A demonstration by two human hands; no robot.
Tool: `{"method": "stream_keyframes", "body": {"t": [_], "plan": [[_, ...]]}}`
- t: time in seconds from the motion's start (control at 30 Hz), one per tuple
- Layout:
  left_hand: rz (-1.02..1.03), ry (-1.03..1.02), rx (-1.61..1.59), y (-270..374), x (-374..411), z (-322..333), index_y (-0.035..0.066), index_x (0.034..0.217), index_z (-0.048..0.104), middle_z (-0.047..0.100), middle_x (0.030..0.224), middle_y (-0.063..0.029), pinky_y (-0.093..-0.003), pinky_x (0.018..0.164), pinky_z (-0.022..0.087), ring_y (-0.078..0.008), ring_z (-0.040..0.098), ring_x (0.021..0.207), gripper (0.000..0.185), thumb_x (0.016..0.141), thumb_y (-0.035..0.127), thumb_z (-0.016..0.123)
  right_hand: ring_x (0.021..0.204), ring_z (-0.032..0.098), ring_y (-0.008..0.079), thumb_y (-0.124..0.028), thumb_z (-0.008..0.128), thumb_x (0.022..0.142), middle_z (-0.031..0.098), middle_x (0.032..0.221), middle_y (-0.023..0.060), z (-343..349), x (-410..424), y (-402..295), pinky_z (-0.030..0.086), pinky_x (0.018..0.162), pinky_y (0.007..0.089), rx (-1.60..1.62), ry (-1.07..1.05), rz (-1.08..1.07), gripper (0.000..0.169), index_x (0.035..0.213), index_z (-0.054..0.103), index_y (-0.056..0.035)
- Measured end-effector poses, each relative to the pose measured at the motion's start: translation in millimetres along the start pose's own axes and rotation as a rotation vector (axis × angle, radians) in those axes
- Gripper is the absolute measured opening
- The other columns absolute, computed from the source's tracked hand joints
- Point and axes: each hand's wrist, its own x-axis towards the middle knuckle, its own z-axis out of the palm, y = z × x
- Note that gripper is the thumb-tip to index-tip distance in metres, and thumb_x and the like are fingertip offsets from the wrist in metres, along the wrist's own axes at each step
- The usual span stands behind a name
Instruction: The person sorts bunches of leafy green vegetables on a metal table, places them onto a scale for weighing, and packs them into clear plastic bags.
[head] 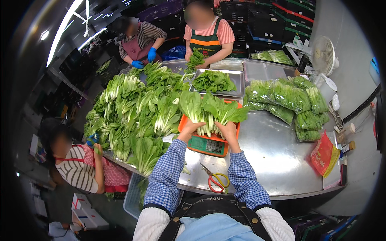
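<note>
A bunch of leafy greens with pale stems lies over the orange tray of a digital kitchen scale. My left hand grips the stems from the left side, its thumb over them. From the right side my right hand holds the same bunch, thumb pointing inward; the fingers of both hands are partly hidden. The scale's green keypad panel faces me below the stems. Between my forearms, scissors with one red and one yellow handle lie on the steel table.
A large heap of loose greens covers the table's left. Beyond the scale stands a metal tray of greens. Bagged greens are stacked at right, near a red-yellow packet and a fan. Three co-workers handle or stand by greens.
</note>
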Motion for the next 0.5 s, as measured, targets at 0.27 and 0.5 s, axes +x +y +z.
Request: {"method": "stream_keyframes", "body": {"t": [0.27,0.5], "plan": [[-0.114,0.048,-0.079,4,-2,-27,0.004,0.122,0.048,0.06,0.107,-0.0093,-0.0364,0.077,0.053,-0.0211,0.06,0.094,0.051,0.081,0.026,0.069,0.086,0.064,0.0313,-0.041,0.072,0.068,0.066,0.09,0.0195,-5,8,10,0.048,0.074,0.0386,0.193,-0.098,0.011,0.052,0.098,0.064,0.0008],[0.062,-0.054,-0.163,-18,23,-11,0.004,0.123,0.044,0.059,0.109,-0.0103,-0.0347,0.067,0.056,-0.0215,0.061,0.091,0.044,0.082,0.006,0.062,0.092,0.059,0.0328,-0.034,0.072,0.067,0.059,0.104,0.0226,51,8,-15,0.049,0.076,0.038,0.095,-0.021,-0.013,0.061,0.11,0.052,0.0043]]}}
